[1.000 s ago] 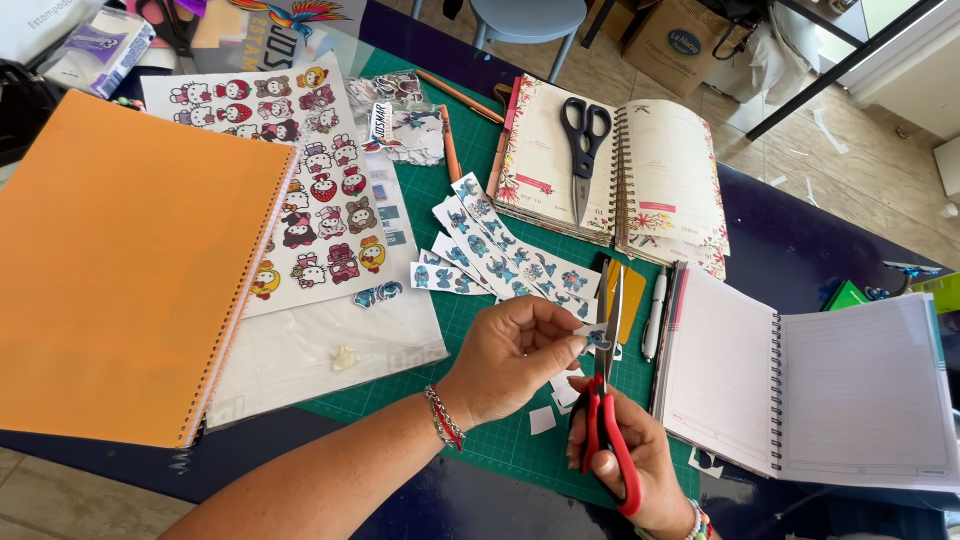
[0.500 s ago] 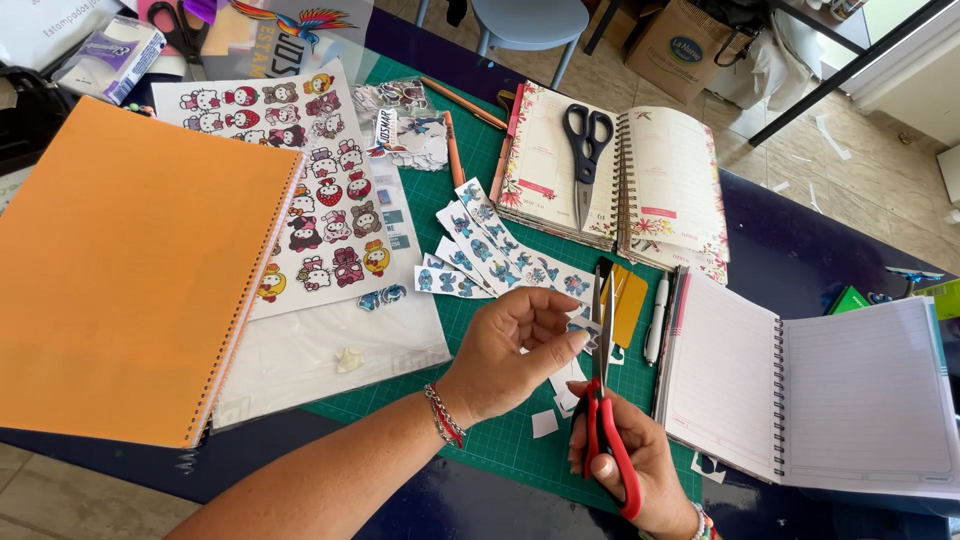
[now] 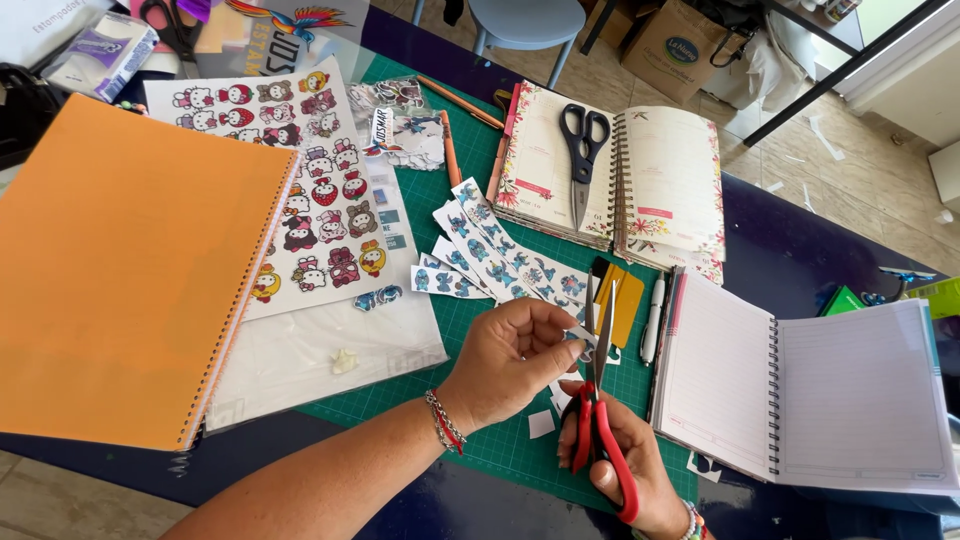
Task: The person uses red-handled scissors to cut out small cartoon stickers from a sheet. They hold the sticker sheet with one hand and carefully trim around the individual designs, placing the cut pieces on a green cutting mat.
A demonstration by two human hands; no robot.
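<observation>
My left hand pinches a small sticker cut-out between thumb and fingers, above the green cutting mat. My right hand grips red-handled scissors, whose blades point up and away and close on the cut-out. Strips of blue cartoon stickers lie on the mat just beyond my hands. Small white paper scraps lie under my hands.
An orange spiral notebook lies at the left beside a sheet of character stickers. An open planner with black scissors on it lies at the back. An open lined notebook and a white pen are at the right.
My left hand has turned the small cut-out a little against the blades. The red scissors stay upright in my right hand, and the view has shifted slightly.
</observation>
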